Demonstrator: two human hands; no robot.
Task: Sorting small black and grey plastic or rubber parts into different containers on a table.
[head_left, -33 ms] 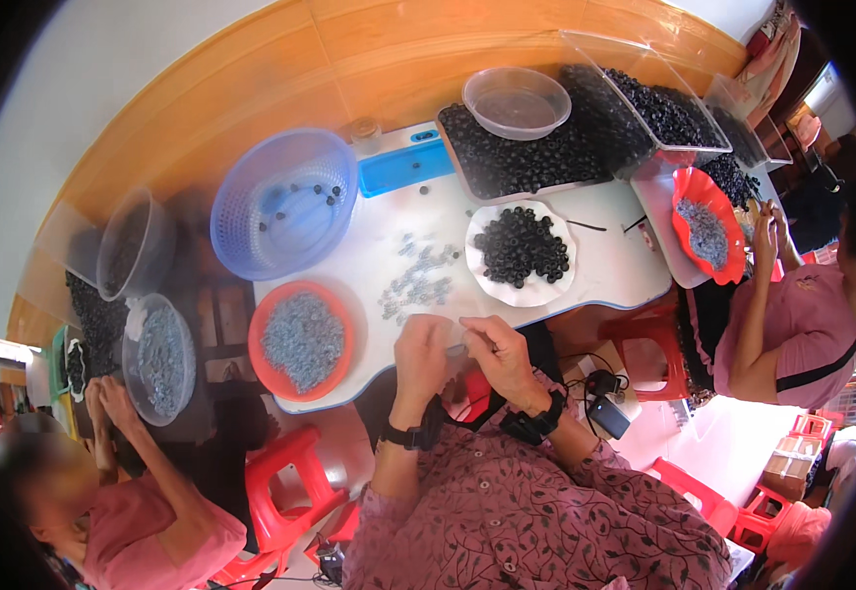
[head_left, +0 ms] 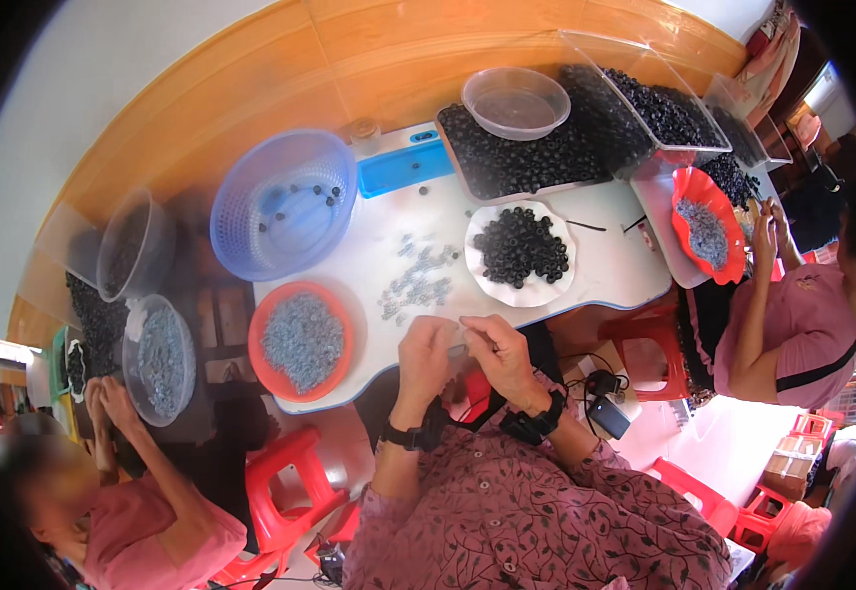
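My left hand (head_left: 425, 352) and my right hand (head_left: 503, 356) are raised side by side just off the table's near edge. The fingers of both are closed in a pinch, their tips almost meeting. Whatever small piece they hold is too small to make out. Beyond them, small clear pieces (head_left: 418, 285) lie loose on the white table (head_left: 379, 231). To the right of these stands a white scalloped plate (head_left: 480, 283) heaped with black ring-shaped parts (head_left: 521, 246). A red bowl (head_left: 263, 366) filled with clear pieces stands to the left of my hands.
Behind are a blue basket (head_left: 236, 197) with a few black parts, a blue tray (head_left: 403, 169), and a tray of black parts (head_left: 517, 167) bearing a clear bowl (head_left: 515, 98). Co-workers sit left (head_left: 167, 521) and right (head_left: 792, 334). Red stools (head_left: 290, 482) stand below.
My left hand has shifted very slightly to the right, toward my right hand. Nothing else has visibly moved.
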